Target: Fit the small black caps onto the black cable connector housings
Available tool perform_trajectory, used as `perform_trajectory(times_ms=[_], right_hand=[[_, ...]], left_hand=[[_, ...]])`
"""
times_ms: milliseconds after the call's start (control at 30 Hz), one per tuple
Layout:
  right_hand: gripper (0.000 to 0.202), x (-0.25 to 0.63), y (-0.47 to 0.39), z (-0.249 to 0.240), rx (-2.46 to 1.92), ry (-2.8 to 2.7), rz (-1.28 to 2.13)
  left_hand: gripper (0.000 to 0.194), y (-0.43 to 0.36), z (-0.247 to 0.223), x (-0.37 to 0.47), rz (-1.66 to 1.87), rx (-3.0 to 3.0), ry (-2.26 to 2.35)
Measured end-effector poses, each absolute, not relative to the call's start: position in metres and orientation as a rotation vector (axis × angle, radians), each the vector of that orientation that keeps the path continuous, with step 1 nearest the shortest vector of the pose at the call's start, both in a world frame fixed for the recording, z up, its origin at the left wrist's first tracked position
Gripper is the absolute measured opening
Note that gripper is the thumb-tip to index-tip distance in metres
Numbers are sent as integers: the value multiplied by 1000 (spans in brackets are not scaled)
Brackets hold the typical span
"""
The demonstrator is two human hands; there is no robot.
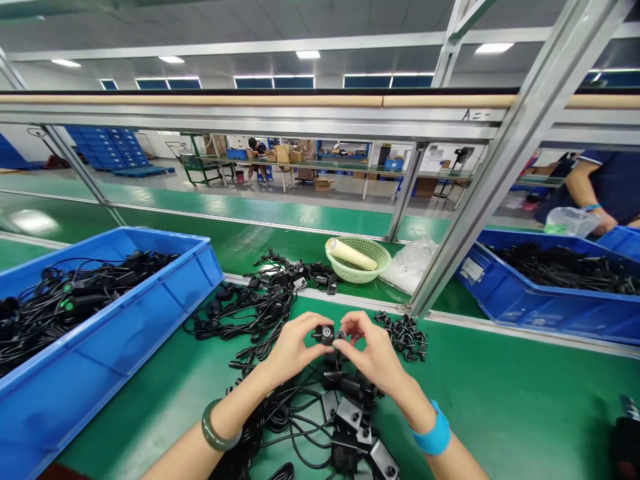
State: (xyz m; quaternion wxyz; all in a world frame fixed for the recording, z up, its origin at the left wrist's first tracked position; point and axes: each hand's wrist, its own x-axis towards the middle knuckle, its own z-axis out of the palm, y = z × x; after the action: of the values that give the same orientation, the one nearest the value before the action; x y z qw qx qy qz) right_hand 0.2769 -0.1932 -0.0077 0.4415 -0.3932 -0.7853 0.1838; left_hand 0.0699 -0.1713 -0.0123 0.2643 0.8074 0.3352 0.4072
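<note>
Between thumb and fingers, my left hand (295,343) grips a small black camera-like block (325,335) with a round face toward me. My right hand (367,347) pinches a small black knob-like part (341,335) close against the block's right side; whether the two are joined I cannot tell. Below my hands lies a heap of black cables and metal-faced black brackets (350,413). Right of my right hand is a pile of small black screw-like parts (405,335). More black cabled parts (265,300) spread over the bench beyond my left hand.
A blue bin (165,320) full of black cabled parts stands at left, another blue bin (545,300) at right. Behind the hands sit a green basket (360,273) with a pale roll and a plastic bag (413,263). A slanted metal post (480,200) rises at right; a person (600,187) stands beyond.
</note>
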Motion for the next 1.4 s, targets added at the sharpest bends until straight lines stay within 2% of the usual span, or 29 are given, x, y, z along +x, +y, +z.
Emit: perform_trajectory(times_ms=[200,433,633,1067,1167,1267,1333,1400], right_hand=[[11,267,-210,-5,-934,-2128,73],[31,262,-225,-11,-901,-2089,83],[16,260,-229,-9,-912,-2112,-38],[11,259,-231,-6,-981,-2229,-103],[17,257,-228,-9,-1045,-2214,-306],[41,255,-224,-12,-1133,-2118,-555],[47,255,-224,-11,-1169,-2083,-524],[40,256,-225,-9,-1172,-2101,-327]], left_hand=[[26,-189,-14,74,1080,2187,921],[31,-195,-19,70,1065,2066,926],[38,-196,-21,67,1073,2069,940],[36,-198,-24,67,1085,2100,935],[35,-199,-24,68,1112,2150,948],[35,-201,-22,70,1108,2178,952],[38,-202,-19,70,1079,2170,957],[39,-202,-17,70,1050,2156,970]])
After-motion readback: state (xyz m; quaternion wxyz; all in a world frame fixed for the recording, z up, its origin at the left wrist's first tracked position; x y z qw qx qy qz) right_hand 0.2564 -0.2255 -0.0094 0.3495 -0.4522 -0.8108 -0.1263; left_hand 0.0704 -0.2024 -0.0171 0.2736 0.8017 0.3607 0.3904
